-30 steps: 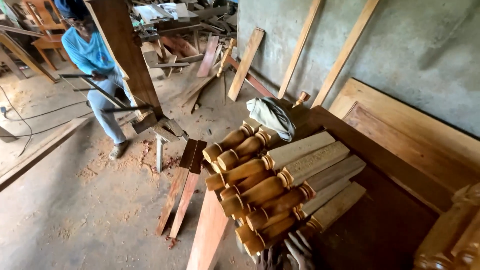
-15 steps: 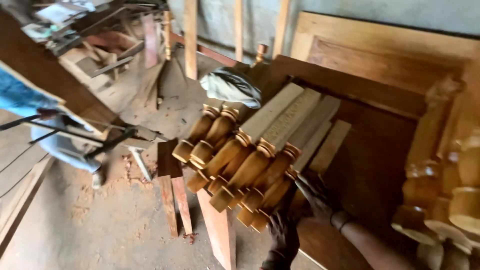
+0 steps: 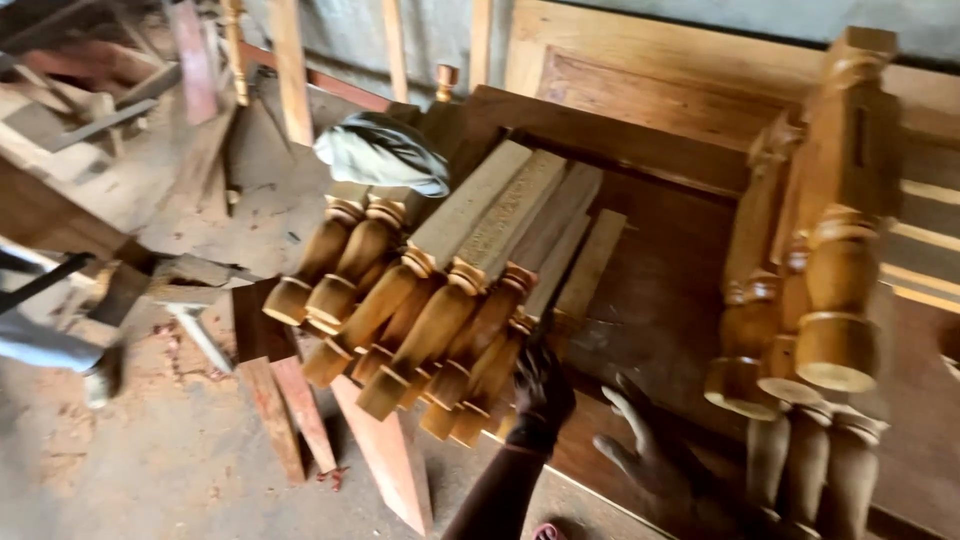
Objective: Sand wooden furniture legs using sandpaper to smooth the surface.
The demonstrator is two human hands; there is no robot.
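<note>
Wooden turned legs [image 3: 440,300], stacked, touched by left hand [image 3: 542,385].

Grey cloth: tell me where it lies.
The grey cloth lies upper left of centre in the head view, at the far end of the stacked turned legs, on the tabletop's corner.

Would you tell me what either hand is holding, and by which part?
The left hand touches the turned end of a wooden leg in the stack; whether it grips is unclear. The right hand holds nothing.

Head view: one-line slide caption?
Left hand touches stacked turned wooden legs; right hand open over the dark tabletop.
</note>
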